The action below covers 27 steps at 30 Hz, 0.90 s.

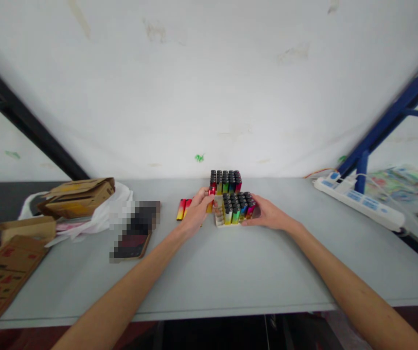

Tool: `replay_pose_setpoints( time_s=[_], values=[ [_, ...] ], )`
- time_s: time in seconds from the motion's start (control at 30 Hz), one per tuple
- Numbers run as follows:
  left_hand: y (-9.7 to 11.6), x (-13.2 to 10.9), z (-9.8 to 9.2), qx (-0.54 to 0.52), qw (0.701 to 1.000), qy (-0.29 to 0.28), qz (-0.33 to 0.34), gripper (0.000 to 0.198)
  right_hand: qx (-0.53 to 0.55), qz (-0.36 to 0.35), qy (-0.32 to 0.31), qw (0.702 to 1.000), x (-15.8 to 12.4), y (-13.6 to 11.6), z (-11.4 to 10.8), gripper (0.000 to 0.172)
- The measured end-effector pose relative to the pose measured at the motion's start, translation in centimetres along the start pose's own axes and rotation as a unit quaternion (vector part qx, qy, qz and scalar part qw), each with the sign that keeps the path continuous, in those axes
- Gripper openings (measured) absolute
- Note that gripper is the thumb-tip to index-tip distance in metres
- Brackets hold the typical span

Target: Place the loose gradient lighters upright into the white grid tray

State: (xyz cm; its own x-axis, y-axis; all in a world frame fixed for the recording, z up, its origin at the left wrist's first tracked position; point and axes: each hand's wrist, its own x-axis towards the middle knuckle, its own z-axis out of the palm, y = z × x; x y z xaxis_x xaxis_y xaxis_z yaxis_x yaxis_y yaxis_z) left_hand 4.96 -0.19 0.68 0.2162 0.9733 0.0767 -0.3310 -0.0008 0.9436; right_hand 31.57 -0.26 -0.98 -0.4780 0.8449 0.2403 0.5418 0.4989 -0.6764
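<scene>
Between the thumb and fingers of my left hand (196, 210) is a red and yellow lighter (211, 193), held upright at the left side of a white tray (219, 219). Several lighters (236, 210) in different colours, with black tops, stand in rows in the tray; its left column shows vacant slots. My right hand (266, 213) grips the right side of the tray and its lighters. Behind it stands another block of upright lighters (225, 181). A few red and yellow lighters (182, 209) lie to the left, partly hidden by my left hand.
On the left are a phone (134, 238), a white plastic bag (105, 209) with a cardboard box (79, 197), and an opened carton (10, 267). A white power strip (360, 201) lies at the right of the grey table (238, 277), by a blue metal frame.
</scene>
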Motion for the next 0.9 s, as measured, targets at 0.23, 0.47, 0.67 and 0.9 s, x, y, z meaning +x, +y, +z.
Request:
replay_pose_setpoints(
  time_s=[0.23, 0.47, 0.67, 0.9],
  values=[
    [-0.1, 0.6, -1.5, 0.222, 0.968, -0.057, 0.105, 0.038, -0.009, -0.010, 0.006, 1.000, 0.1, 0.3, 0.1, 0.082],
    [0.2, 0.6, -2.0, 0.361, 0.924, -0.048, 0.115, 0.036, -0.013, -0.006, 0.000, 1.000, 0.1, 0.3, 0.1, 0.080],
    [1.0, 0.6, -1.7, 0.484, 0.862, -0.095, 0.120, 0.023, -0.014, -0.001, 0.004, 1.000, 0.1, 0.1, 0.1, 0.079],
    [2.3, -0.9, -2.0, 0.593, 0.790, -0.078, 0.135, 0.048, -0.001, -0.001, -0.002, 1.000, 0.0, 0.3, 0.1, 0.080]
  ],
)
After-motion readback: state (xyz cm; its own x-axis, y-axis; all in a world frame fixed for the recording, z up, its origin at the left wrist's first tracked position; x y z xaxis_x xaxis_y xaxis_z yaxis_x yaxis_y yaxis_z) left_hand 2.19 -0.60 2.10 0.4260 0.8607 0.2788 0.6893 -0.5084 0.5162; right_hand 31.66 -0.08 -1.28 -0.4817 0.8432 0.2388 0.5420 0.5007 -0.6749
